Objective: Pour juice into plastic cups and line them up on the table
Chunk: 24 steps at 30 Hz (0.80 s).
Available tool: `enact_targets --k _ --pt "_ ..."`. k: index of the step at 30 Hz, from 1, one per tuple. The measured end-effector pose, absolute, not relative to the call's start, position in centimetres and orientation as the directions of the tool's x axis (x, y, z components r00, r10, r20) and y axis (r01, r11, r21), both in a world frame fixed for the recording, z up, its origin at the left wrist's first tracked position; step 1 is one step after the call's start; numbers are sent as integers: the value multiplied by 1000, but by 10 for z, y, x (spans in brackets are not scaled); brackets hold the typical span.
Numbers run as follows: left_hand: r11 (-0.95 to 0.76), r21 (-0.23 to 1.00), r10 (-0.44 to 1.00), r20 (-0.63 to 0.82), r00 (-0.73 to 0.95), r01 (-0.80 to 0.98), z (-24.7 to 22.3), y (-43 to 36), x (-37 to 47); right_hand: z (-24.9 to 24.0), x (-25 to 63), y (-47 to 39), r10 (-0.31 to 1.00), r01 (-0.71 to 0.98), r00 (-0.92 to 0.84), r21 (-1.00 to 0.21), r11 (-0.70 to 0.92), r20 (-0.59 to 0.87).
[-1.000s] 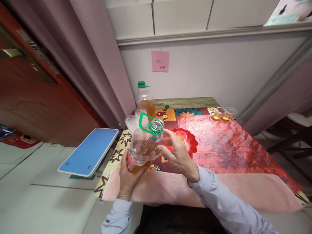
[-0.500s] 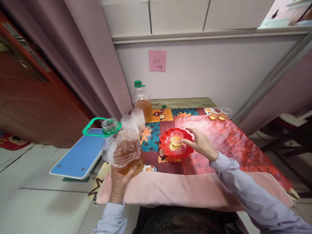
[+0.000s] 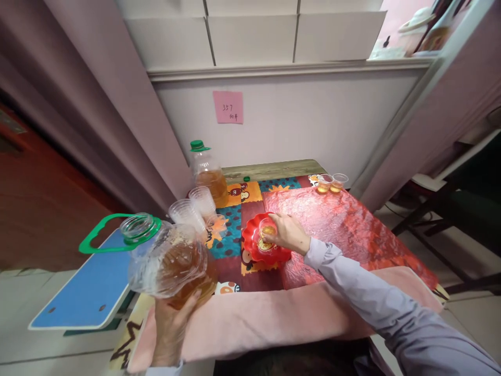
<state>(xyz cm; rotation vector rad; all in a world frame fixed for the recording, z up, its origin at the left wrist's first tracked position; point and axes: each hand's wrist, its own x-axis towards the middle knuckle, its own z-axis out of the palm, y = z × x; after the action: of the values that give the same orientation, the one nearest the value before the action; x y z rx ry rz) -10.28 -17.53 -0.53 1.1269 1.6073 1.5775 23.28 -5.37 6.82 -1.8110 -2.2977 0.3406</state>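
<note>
My left hand (image 3: 172,324) is wrapped round the lower part of a big clear plastic jug (image 3: 172,261). The jug is tilted, uncapped, with a green handle ring and amber liquid inside. My right hand (image 3: 289,234) has its thumb and fingers closed on a small clear plastic cup (image 3: 267,228) holding a little amber liquid. That cup is over a red scalloped dish (image 3: 249,244) with a yellow pattern in its middle; whether it touches the dish I cannot tell.
Stacked clear cups (image 3: 187,213) stand beyond the jug. A capped jug (image 3: 211,183) is behind them. Two cups with amber liquid (image 3: 329,187) are at the table's far right. A green cap (image 3: 246,178) lies at the back, and a blue board (image 3: 82,287) is at the left.
My right hand's fingers have closed on the cup, where before they reached beside it. The jug is tipped further left and nearer me. The whole view has shifted.
</note>
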Motion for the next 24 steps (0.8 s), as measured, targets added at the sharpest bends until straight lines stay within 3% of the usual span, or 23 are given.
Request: enact_targets --k 7,15,20,24 --pt "-27 987 861 105 -497 161 8 -174 -96 70 230 -53 961 890 -273 -369 267 36" --pt "-25 980 884 113 -453 195 2 -174 -101 90 270 -27 930 716 -216 -600 357 296" --pt "-17 969 862 139 -488 246 -2 -174 -106 104 349 32 931 848 -101 -458 265 351" --pt "34 964 861 105 -497 264 -6 -173 -111 105 406 77 953 944 108 -331 -9 281"
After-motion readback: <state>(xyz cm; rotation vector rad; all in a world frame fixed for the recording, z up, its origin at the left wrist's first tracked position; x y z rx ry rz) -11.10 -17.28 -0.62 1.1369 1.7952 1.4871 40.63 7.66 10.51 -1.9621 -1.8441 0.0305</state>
